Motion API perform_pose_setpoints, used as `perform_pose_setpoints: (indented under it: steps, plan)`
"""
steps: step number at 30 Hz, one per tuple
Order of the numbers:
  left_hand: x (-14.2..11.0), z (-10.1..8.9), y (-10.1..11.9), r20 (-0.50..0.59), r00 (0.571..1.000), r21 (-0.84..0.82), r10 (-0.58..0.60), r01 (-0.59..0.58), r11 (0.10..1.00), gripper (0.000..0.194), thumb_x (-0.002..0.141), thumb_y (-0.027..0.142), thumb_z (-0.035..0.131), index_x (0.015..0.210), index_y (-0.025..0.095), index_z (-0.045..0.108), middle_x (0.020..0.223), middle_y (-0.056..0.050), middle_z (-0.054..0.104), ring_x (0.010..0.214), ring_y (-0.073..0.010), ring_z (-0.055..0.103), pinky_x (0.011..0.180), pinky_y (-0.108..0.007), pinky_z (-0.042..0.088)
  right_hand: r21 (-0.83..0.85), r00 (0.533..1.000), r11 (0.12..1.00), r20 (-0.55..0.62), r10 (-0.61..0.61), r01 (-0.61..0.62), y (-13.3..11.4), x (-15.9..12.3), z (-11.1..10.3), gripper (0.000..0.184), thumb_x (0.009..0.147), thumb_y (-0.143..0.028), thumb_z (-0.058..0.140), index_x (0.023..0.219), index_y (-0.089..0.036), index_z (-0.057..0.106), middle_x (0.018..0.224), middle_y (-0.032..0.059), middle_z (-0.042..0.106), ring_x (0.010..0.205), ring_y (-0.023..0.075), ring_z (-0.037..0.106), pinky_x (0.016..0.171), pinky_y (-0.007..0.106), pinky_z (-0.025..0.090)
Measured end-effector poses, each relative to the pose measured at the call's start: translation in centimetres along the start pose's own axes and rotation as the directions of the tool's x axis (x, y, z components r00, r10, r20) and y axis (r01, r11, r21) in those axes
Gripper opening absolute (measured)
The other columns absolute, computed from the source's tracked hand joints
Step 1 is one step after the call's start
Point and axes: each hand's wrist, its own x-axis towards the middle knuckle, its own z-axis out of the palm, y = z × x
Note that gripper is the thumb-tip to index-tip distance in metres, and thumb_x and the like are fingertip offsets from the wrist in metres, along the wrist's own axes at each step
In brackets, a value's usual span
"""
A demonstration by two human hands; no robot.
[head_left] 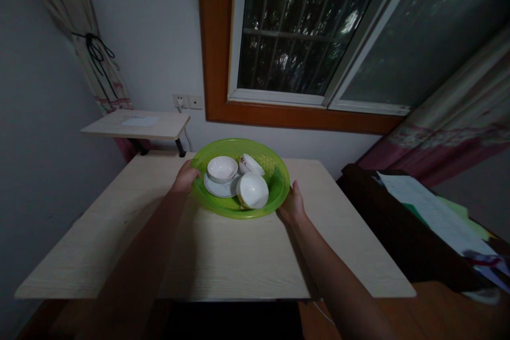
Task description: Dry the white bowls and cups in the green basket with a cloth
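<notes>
Both my hands hold a green plastic basin (239, 213) by its sides, over the far half of the table. My left hand (185, 177) grips the left rim, its thumb on the edge. On the opposite side my right hand (292, 203) holds the basin's wall, with some fingers hidden beneath it. Inside lie a white plate (218, 189) with a white bowl (222, 168) upright on it, a patterned bowl (251, 164) tipped on its side at the back, and another white bowl (253, 190) tilted at the front right.
The pale wooden table (239, 260) carries a small raised shelf (159, 126) with a paper label at its back left. A window (303, 37) and wall sockets (187, 102) are behind. Papers (434, 212) lie on a dark surface at the right.
</notes>
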Motion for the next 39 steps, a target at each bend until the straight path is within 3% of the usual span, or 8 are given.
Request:
perform_pose_setpoints:
  steps: [7, 12, 16, 19, 21, 30, 35, 39]
  plan:
    - [-1.3, 1.3, -0.6, -0.087, 0.993, -0.041, 0.078, -0.082, 0.996, 0.039, 0.055, 0.011, 0.06, 0.093, 0.019, 0.064, 0.077, 0.0, 0.07, 0.073, -0.0211, 0.067, 0.061, -0.028, 0.052, -0.024, 0.992, 0.993, -0.035, -0.12, 0.12, 0.9, -2.4, -0.2, 0.044, 0.104, -0.058, 0.041, 0.114, -0.028, 0.072, 0.109, 0.0041, 0.081, 0.12, 0.0282, 0.071, 0.112, 0.049, 0.052]
    - [-2.3, 0.9, -0.5, -0.232, 0.935, 0.195, 0.267, -0.225, 0.955, 0.062, 0.059, 0.006, 0.065, 0.118, 0.024, 0.065, 0.128, -0.008, 0.07, 0.129, -0.0304, 0.061, 0.102, -0.041, 0.055, -0.031, 0.991, 0.992, -0.048, -0.122, 0.121, 0.4, -1.4, -0.3, 0.045, 0.104, -0.059, 0.042, 0.112, -0.027, 0.073, 0.106, 0.0043, 0.081, 0.117, 0.0278, 0.073, 0.11, 0.048, 0.053]
    - [-3.6, -0.8, 1.2, 0.114, 0.844, 0.409, 0.524, -0.52, 0.75, 0.029, 0.077, 0.02, 0.07, 0.105, 0.025, 0.077, 0.136, -0.009, 0.07, 0.152, -0.0315, 0.039, 0.128, -0.053, 0.026, -0.012, 0.993, 0.995, -0.052, -0.104, 0.104, -0.3, 0.2, -0.4, 0.049, 0.103, -0.062, 0.041, 0.116, -0.027, 0.073, 0.109, 0.0046, 0.081, 0.116, 0.0282, 0.073, 0.109, 0.051, 0.054]
    - [-5.0, -1.8, 2.3, 0.502, 0.752, 0.38, 0.428, -0.636, 0.671, 0.018, 0.084, 0.031, 0.074, 0.1, 0.029, 0.082, 0.115, -0.007, 0.079, 0.145, -0.0301, 0.05, 0.13, -0.053, 0.021, 0.007, 0.996, 0.997, -0.018, -0.082, 0.082, -0.7, 1.1, -0.1, 0.052, 0.101, -0.065, 0.041, 0.119, -0.027, 0.071, 0.114, 0.0058, 0.081, 0.117, 0.0287, 0.073, 0.108, 0.052, 0.054]
    - [-5.8, -2.2, 2.3, 0.635, 0.683, 0.381, 0.362, -0.684, 0.622, 0.022, 0.077, 0.034, 0.084, 0.099, 0.033, 0.083, 0.107, -0.005, 0.081, 0.137, -0.0303, 0.058, 0.129, -0.053, 0.019, 0.008, 0.997, 0.997, -0.011, -0.083, 0.083, -0.9, 1.4, 0.0, 0.053, 0.101, -0.066, 0.04, 0.119, -0.027, 0.071, 0.114, 0.0059, 0.081, 0.117, 0.0289, 0.073, 0.109, 0.053, 0.053]
    - [-6.8, -1.6, -0.6, 0.714, 0.627, 0.488, 0.311, -0.764, 0.422, 0.035, 0.071, 0.055, 0.09, 0.097, 0.033, 0.084, 0.097, -0.005, 0.081, 0.103, -0.0285, 0.071, 0.115, -0.046, 0.031, 0.017, 0.992, 0.993, 0.035, -0.12, 0.119, 0.3, 0.5, -0.7, 0.049, 0.1, -0.064, 0.044, 0.122, -0.029, 0.07, 0.119, 0.0037, 0.079, 0.12, 0.0266, 0.072, 0.108, 0.052, 0.054]
    - [-9.3, 1.3, -0.9, 0.721, 0.584, 0.509, 0.373, -0.812, 0.286, 0.038, 0.081, 0.062, 0.079, 0.094, 0.027, 0.081, 0.088, -0.008, 0.079, 0.09, -0.027, 0.07, 0.098, -0.043, 0.04, 0.006, 0.989, 0.989, -0.009, -0.15, 0.15, 1.1, -0.9, -0.6, 0.044, 0.102, -0.059, 0.042, 0.118, -0.03, 0.071, 0.116, 0.0011, 0.08, 0.115, 0.0237, 0.073, 0.108, 0.046, 0.055]
    - [-12.0, 4.5, -1.0, 0.69, 0.601, 0.58, 0.404, -0.793, 0.19, 0.043, 0.089, 0.064, 0.069, 0.086, 0.022, 0.078, 0.082, -0.01, 0.076, 0.082, -0.0259, 0.069, 0.088, -0.042, 0.043, -0.001, 0.982, 0.983, -0.022, -0.186, 0.186, 1.4, -1.7, -0.3, 0.045, 0.105, -0.055, 0.039, 0.116, -0.028, 0.073, 0.115, 0.002, 0.08, 0.114, 0.0215, 0.073, 0.109, 0.039, 0.053]
